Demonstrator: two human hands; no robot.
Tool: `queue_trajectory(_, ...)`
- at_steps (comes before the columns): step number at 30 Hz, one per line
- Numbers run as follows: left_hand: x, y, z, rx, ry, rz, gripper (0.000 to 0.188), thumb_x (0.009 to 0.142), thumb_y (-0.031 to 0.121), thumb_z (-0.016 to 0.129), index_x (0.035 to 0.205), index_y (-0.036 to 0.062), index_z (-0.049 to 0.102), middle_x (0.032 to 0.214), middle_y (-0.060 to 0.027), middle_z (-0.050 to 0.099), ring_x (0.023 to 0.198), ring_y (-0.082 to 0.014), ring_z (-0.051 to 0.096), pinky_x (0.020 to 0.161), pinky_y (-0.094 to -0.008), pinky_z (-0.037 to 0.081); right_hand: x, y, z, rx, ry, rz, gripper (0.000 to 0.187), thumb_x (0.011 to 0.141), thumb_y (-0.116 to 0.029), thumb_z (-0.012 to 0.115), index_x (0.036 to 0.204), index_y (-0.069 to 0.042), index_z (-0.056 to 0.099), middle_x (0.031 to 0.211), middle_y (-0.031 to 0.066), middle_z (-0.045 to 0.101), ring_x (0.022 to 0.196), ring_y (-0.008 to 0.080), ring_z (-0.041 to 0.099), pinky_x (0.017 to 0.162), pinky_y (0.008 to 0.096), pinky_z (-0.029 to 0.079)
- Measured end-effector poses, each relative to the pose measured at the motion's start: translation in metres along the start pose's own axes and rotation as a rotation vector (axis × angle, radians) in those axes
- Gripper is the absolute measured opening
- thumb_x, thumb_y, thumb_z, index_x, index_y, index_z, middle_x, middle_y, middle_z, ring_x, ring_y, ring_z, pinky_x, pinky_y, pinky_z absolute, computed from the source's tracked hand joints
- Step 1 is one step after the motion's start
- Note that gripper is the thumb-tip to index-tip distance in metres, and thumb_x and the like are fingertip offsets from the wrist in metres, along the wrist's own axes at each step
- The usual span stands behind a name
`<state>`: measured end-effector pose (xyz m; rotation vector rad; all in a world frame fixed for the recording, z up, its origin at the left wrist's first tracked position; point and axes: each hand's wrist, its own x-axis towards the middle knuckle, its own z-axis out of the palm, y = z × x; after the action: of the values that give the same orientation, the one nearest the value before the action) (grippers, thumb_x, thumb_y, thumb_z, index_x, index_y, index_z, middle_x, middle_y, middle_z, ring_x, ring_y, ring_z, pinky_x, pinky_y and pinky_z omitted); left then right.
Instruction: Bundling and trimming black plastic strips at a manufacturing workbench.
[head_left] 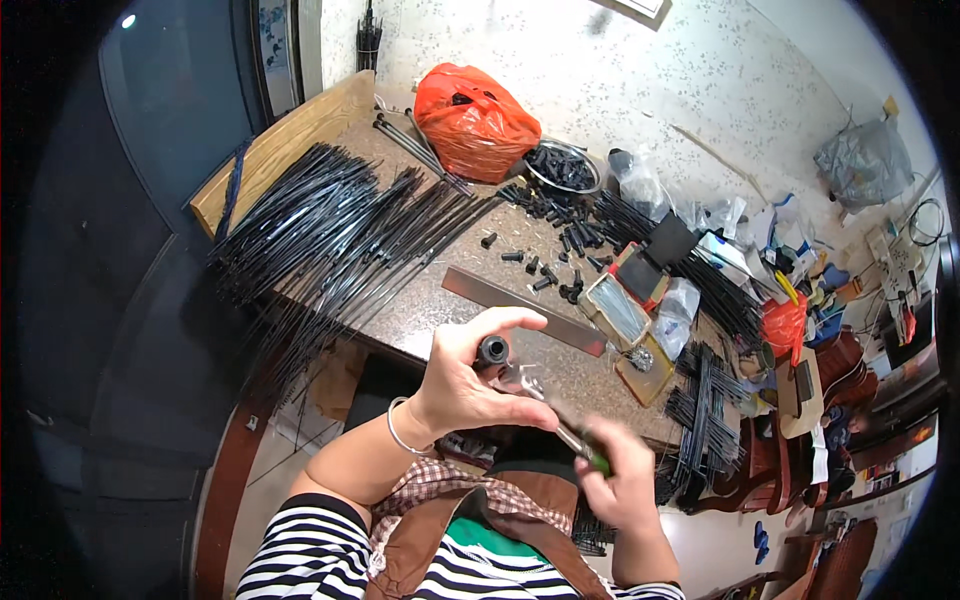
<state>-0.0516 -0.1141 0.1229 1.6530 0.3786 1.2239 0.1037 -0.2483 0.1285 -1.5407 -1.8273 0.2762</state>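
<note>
My left hand is raised in front of the table's near edge, its thumb and fingers curled around a short black tubular plastic piece whose round open end points up. In my right hand, slightly blurred, is a metal hand tool with a green handle. Its metal front end reaches to the left hand, right beside the black piece; whether they touch I cannot tell. Behind the hands, a flat metal bar lies slantwise on the speckled table. Loose black plastic pieces are scattered beyond it.
Bundles of thin black rods cover the table's left side and overhang its edge. At the back stand an orange-red plastic bag and a metal bowl of black pieces. To the right are a tray of thin pins and more rods.
</note>
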Motion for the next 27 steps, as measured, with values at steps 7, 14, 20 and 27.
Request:
queue_trajectory(7,0.003,0.0,0.009,-0.011,-0.069,-0.027,0.073,0.04,0.042,0.074,0.092,-0.0029,0.049,0.048,0.0046,0.039,0.043,-0.0007,0.032,0.039,-0.0148,0.023,-0.01,0.011,0.022,1.213,-0.803,0.788,0.034,0.065,-0.012,0.057,0.093,0.002,0.045,0.056,0.006,0.048,0.047,0.0091,0.048,0.044,0.0186,0.04)
queue_trajectory(14,0.005,-0.004,0.005,-0.185,-0.092,-0.084,0.06,0.047,0.024,0.075,0.092,-0.005,0.049,0.049,0.0053,0.038,0.044,-0.0008,0.031,0.041,-0.0152,0.021,0.001,0.017,0.021,-0.387,0.325,-0.145,0.046,0.061,-0.002,0.054,0.103,-0.001,0.038,0.073,0.0081,0.046,0.061,0.0124,0.045,0.054,0.0233,0.039)
queue_trajectory(20,0.009,-0.003,0.02,-0.008,-0.005,-0.066,0.041,0.052,0.009,0.068,0.086,-0.0038,0.051,0.046,0.0051,0.038,0.041,-0.0009,0.032,0.039,-0.0152,0.024,-0.007,0.012,0.012,0.845,-0.532,0.487,0.041,0.075,-0.003,0.042,0.115,-0.002,0.032,0.088,0.0093,0.053,0.073,0.012,0.049,0.065,0.0225,0.04)
queue_trajectory(27,0.016,-0.006,0.029,0.041,0.04,-0.098,0.032,0.055,0.005,0.062,0.085,-0.0025,0.052,0.047,0.0053,0.038,0.041,-0.0006,0.031,0.039,-0.0153,0.023,-0.003,0.025,0.002,1.194,-0.65,0.574,0.049,0.078,-0.008,0.04,0.121,-0.002,0.018,0.073,0.0087,0.051,0.061,0.0127,0.05,0.053,0.022,0.041)
